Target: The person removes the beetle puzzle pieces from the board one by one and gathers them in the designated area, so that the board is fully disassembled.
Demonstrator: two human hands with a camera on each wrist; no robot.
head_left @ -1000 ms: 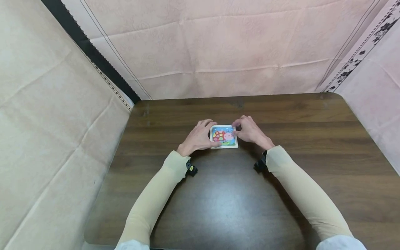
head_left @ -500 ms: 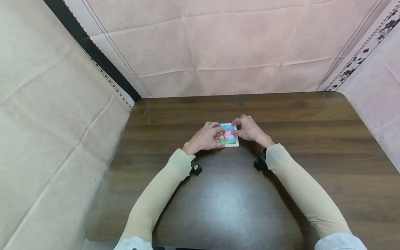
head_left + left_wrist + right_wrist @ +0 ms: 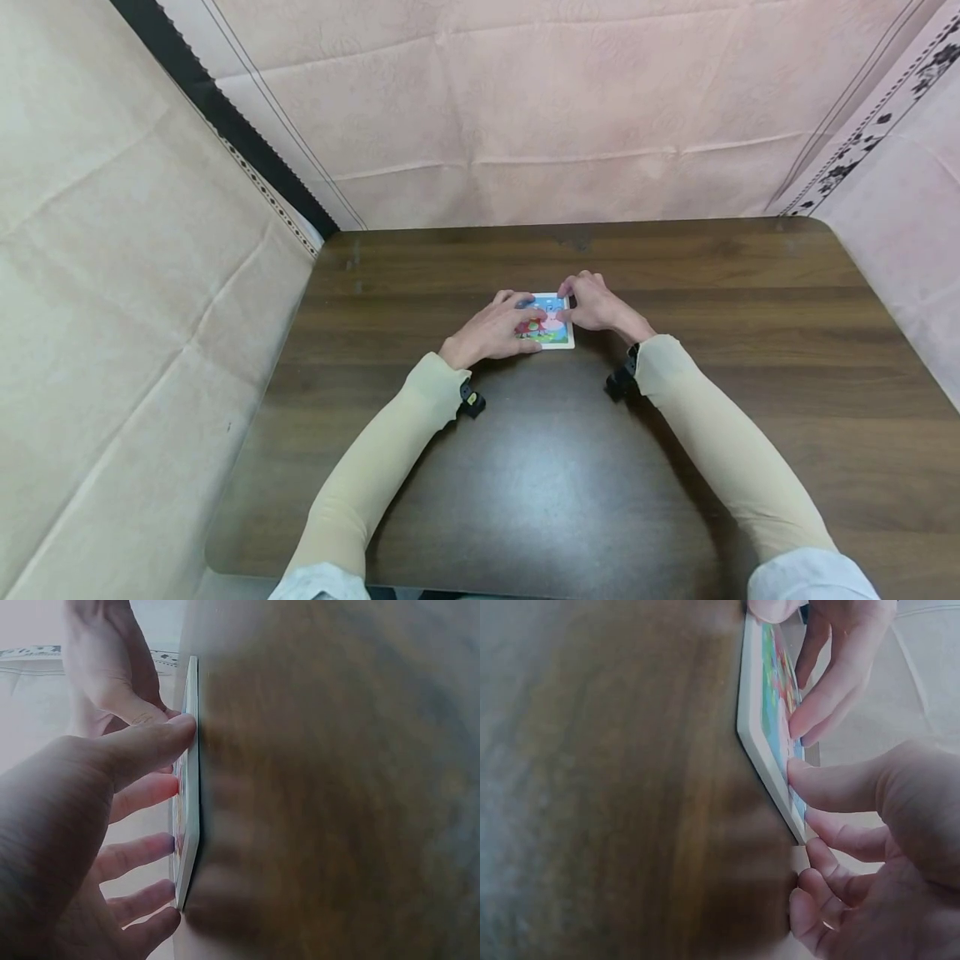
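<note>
A small cartoon picture board (image 3: 557, 336) with a white border lies flat on the table, showing a pink pig and a red dotted shape. My left hand (image 3: 491, 331) holds its left side, thumb at the near edge and spread fingers over the picture, hiding part of it. At the right side, my right hand (image 3: 597, 306) has its thumb on the picture and its index finger by the far right corner. In the left wrist view, the board's pale edge (image 3: 192, 817) shows beneath the thumb. The right wrist view shows the board (image 3: 751, 697) touched by both hands.
The brown wooden table (image 3: 540, 467) extends around the hands, with its far edge against a pale cloth hanging (image 3: 570, 117). More pale cloth (image 3: 135, 333) covers the left side. A black wrist device (image 3: 471, 400) sits on each wrist.
My left hand has shifted right, its fingers moving from the board's left edge onto the picture. The right hand stays at the right side, almost still.
</note>
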